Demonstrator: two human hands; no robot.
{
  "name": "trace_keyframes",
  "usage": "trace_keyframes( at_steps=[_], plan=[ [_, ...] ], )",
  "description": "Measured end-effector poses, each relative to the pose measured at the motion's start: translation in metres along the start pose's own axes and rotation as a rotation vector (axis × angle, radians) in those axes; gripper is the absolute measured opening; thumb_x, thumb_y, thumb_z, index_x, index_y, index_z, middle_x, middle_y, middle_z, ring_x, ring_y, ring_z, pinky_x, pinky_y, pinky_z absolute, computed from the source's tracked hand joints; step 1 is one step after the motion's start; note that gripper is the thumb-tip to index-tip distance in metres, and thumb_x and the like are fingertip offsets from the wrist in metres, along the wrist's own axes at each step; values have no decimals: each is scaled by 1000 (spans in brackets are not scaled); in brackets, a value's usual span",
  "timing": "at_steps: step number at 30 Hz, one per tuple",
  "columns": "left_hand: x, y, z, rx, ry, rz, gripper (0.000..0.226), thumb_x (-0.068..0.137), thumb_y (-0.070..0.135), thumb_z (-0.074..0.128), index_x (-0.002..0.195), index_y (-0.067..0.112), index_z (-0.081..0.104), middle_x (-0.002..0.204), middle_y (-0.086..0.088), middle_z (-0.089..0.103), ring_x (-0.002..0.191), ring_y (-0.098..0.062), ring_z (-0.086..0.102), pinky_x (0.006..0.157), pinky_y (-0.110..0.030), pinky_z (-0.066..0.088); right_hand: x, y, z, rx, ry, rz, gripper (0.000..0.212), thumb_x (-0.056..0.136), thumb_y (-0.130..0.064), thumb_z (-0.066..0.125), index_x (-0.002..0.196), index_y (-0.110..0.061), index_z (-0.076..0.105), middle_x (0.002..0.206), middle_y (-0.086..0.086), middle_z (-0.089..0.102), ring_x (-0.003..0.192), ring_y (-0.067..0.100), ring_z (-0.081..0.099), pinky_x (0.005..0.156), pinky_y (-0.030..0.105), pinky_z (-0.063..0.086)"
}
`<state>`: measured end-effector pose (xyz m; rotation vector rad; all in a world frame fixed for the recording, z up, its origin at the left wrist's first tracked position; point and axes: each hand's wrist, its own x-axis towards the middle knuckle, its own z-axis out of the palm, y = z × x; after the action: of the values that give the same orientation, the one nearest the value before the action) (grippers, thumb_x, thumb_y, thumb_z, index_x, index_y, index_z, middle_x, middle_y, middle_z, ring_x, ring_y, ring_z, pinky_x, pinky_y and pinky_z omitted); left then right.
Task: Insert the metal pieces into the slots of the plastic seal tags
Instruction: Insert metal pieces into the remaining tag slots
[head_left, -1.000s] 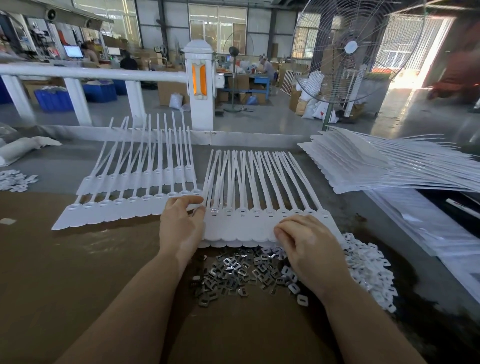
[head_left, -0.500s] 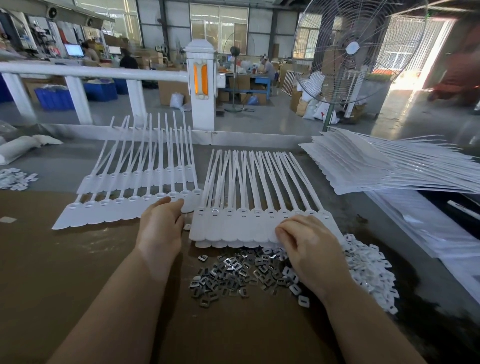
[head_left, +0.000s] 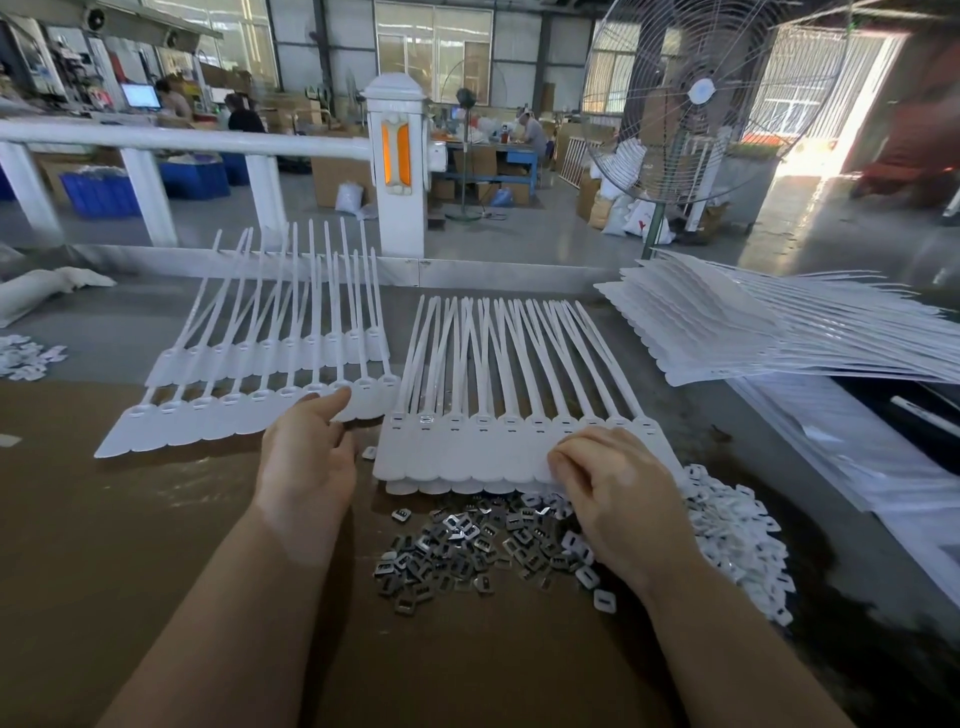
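A strip of joined white plastic seal tags (head_left: 467, 447) lies in the middle of the brown table, straps pointing away. One slot near its left end holds a metal piece (head_left: 426, 419). My right hand (head_left: 618, 493) curls its fingers over the strip's lower right corner. My left hand (head_left: 306, 452) reaches left with straight fingers that touch the near edge of another tag strip (head_left: 208, 421). A pile of loose metal pieces (head_left: 457, 545) lies just in front of the middle strip, between my arms.
A heap of small white plastic pieces (head_left: 737, 530) sits right of my right hand. A tall stack of tag strips (head_left: 753, 332) fills the right side. A second left strip (head_left: 270, 353) lies farther back. Beyond the table stand a white railing (head_left: 182, 140) and a fan (head_left: 691, 104).
My left hand has left the middle strip's left edge and moved left onto the neighbouring strip. My right hand has stayed on the strip's right corner.
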<state>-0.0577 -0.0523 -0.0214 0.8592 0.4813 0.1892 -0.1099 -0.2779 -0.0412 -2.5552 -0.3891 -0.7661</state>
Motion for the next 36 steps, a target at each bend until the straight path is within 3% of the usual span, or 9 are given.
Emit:
trace_keyframes(
  at_steps=[5, 9, 15, 20, 24, 28, 31, 34, 36],
  plan=[
    [4, 2, -6, -85, -55, -17, 46, 91, -1, 53, 135, 3, 41, 116, -11, 51, 128, -25, 42, 111, -36, 34, -1, -1, -1, 1, -6, 7, 13, 89, -12, 60, 80, -8, 68, 80, 0, 65, 81, 16, 54, 77, 29, 45],
    [4, 3, -5, -43, -120, -40, 52, 91, 1, 52, 140, 3, 36, 142, -13, 41, 134, -24, 36, 114, -36, 28, 0, -1, 0, 0, -4, 4, 13, 89, -12, 60, 80, -8, 68, 80, 0, 65, 80, 16, 54, 77, 29, 45],
    [2, 2, -6, -87, -176, 41, 58, 94, 3, 48, 147, 6, 24, 147, -11, 38, 138, -24, 32, 114, -39, 27, 0, -1, 1, 7, -3, 15, 13, 89, -14, 60, 81, -9, 69, 81, -1, 66, 81, 16, 56, 79, 30, 47],
    [-3, 9, -7, -223, -233, 172, 63, 94, -3, 44, 149, 10, 17, 129, -9, 51, 118, -19, 54, 110, -37, 35, 0, -1, 0, 5, -4, 14, 13, 89, -14, 60, 80, -9, 69, 80, -1, 65, 79, 15, 55, 77, 29, 46],
    [1, 10, -8, -298, -237, 137, 52, 95, 1, 45, 145, 7, 29, 135, -12, 48, 120, -22, 53, 108, -36, 39, 0, 0, 0, 3, -6, 13, 13, 89, -14, 60, 80, -9, 69, 80, -1, 65, 80, 15, 55, 77, 27, 45],
    [5, 9, -10, -297, -247, 64, 42, 94, 5, 49, 136, 5, 43, 108, -5, 65, 106, -17, 63, 105, -36, 42, 0, 0, 1, 0, -2, 8, 14, 89, -13, 60, 79, -9, 68, 79, -1, 65, 79, 16, 55, 76, 28, 45],
    [7, 8, -11, -256, -275, 19, 20, 94, 7, 51, 112, 5, 58, 92, -4, 72, 96, -16, 68, 100, -35, 47, 0, 0, 1, -2, 3, 2, 13, 88, -12, 60, 78, -8, 68, 78, 0, 65, 78, 17, 56, 75, 29, 46],
    [2, 4, -9, -223, -395, 3, 35, 93, 8, 50, 128, 2, 49, 102, -6, 72, 100, -17, 68, 85, -31, 54, 0, 0, 1, -4, 11, -4, 13, 88, -11, 60, 78, -8, 68, 77, 0, 65, 77, 17, 56, 74, 29, 46],
    [-3, 1, -6, -161, -511, 12, 50, 86, 9, 53, 134, 0, 43, 110, -8, 70, 106, -18, 65, 88, -34, 51, 0, 0, 1, -4, 18, -7, 13, 88, -10, 60, 77, -8, 68, 77, 0, 65, 76, 16, 56, 74, 31, 47]
  ],
)
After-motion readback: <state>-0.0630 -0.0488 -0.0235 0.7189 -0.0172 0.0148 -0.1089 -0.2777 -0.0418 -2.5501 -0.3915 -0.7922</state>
